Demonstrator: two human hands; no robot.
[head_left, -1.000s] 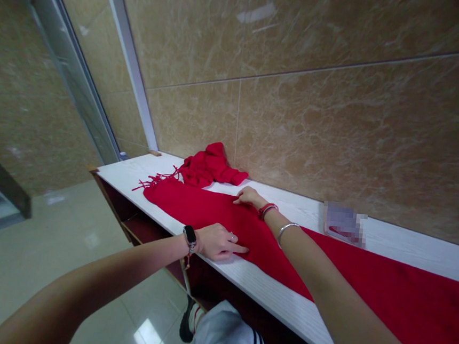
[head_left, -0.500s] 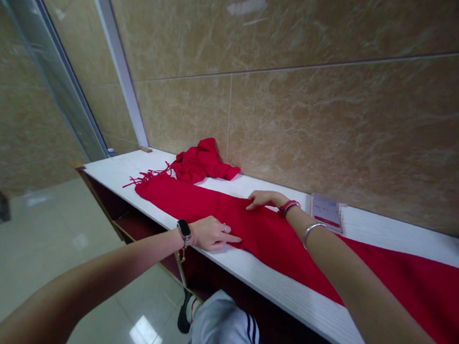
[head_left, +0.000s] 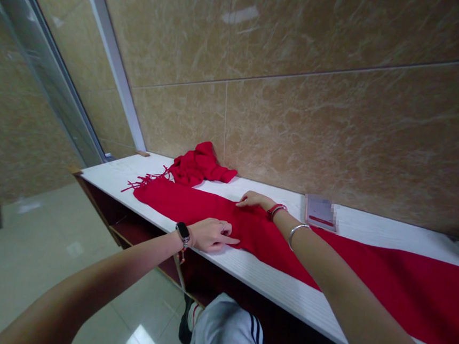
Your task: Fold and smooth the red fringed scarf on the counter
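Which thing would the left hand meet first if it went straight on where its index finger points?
Skimming over the spread red cloth, the left hand would probably meet the right forearm first, though depth is unclear.

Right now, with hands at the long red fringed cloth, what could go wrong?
The long red fringed cloth could crease if the bare left hand, at its near edge, and bare right hand, at its far edge, pull unevenly.
A flat grey rectangular object lies close to that far edge; a tug might shift it.
Thin red fringe lies beside the crumpled red cloth; strands might snag.
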